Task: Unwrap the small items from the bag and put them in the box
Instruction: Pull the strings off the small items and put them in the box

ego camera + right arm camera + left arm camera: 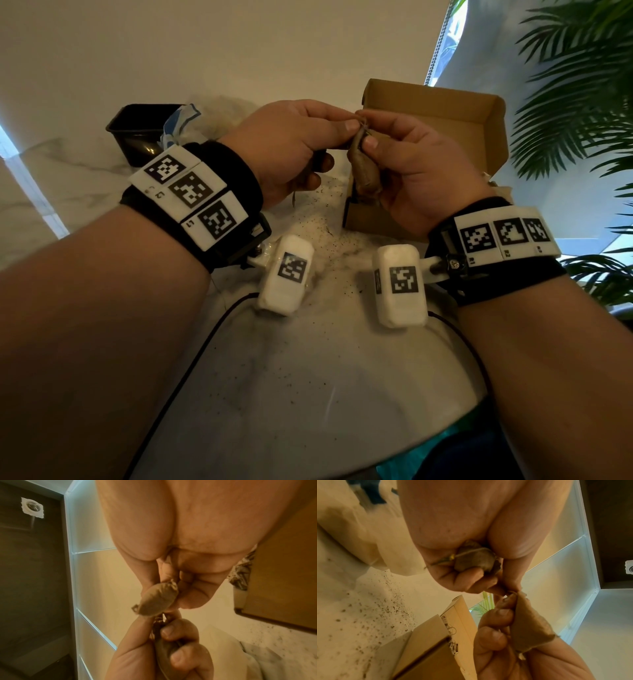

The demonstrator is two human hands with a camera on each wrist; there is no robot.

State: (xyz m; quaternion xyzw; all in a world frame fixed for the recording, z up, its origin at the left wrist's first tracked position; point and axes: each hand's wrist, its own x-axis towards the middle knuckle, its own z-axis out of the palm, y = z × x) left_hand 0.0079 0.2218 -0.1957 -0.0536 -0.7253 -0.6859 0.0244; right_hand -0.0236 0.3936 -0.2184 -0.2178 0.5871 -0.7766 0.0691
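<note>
1. While raised over the table (274, 394), left hand (291, 147) and right hand (404, 161), both curled, pinching twine at the neck of one burlap pouch (366, 171); second small pouch (474, 559) tucked in left palm.
2. Behind: open cardboard box (479, 123), contents unclear.
3. Pouch tied; unwrapping and boxing judged outstanding.

White marble-patterned tabletop (102, 192). Open cardboard box (445, 137) stands far right, lid flap raised. Black plastic tub (137, 137) stands far left, crumpled blue-and-white bag (178, 120) just beside it. Dark crumbs (322, 226) scattered centre, near the box.
</note>
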